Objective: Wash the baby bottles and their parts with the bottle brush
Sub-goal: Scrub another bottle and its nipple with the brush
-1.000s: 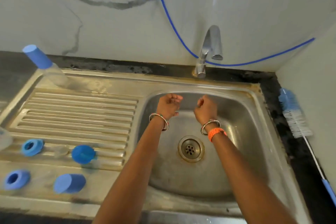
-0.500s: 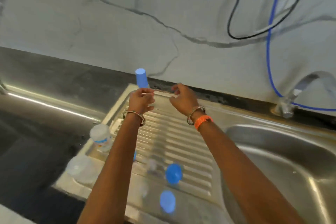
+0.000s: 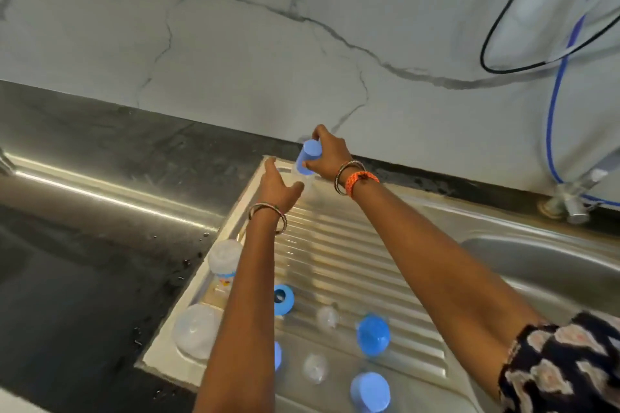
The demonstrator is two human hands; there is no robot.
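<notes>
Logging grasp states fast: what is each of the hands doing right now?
Left hand: open, reaching toward the bottle, holding nothing.
Right hand: gripping the bottle's blue cap.

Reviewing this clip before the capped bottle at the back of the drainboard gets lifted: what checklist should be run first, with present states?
1. Right hand grips the blue cap: ok.
2. Left hand supports the clear bottle: not ok, fingers open beside it.
3. Cap screwed tight: cannot tell.
4. Sink basin in reach to the right: ok.
5. Bottle brush at hand: not ok, out of view.
</notes>
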